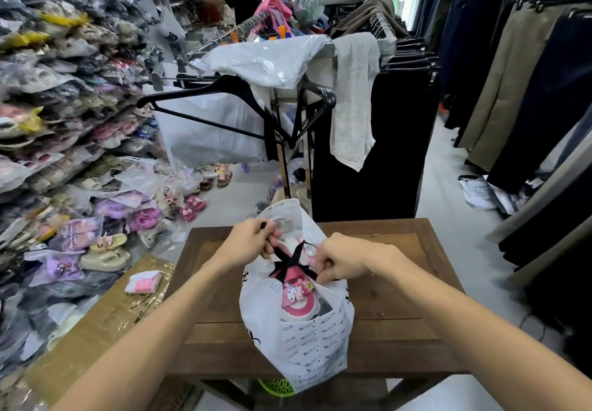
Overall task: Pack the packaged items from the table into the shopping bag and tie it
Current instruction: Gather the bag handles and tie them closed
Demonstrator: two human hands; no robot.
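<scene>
Packing looks done: pink packaged items [296, 295] sit inside the white printed plastic shopping bag [307, 343] on your brown wooden desk [400, 289]. Left hand [253, 244] and right hand [342, 260] each pinch a black ribbon tie [290, 261], crossed between both grips. Knot not yet cinched.

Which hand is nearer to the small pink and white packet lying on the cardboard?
Left. The left hand is right of the packet; the right hand is farther right.
</scene>
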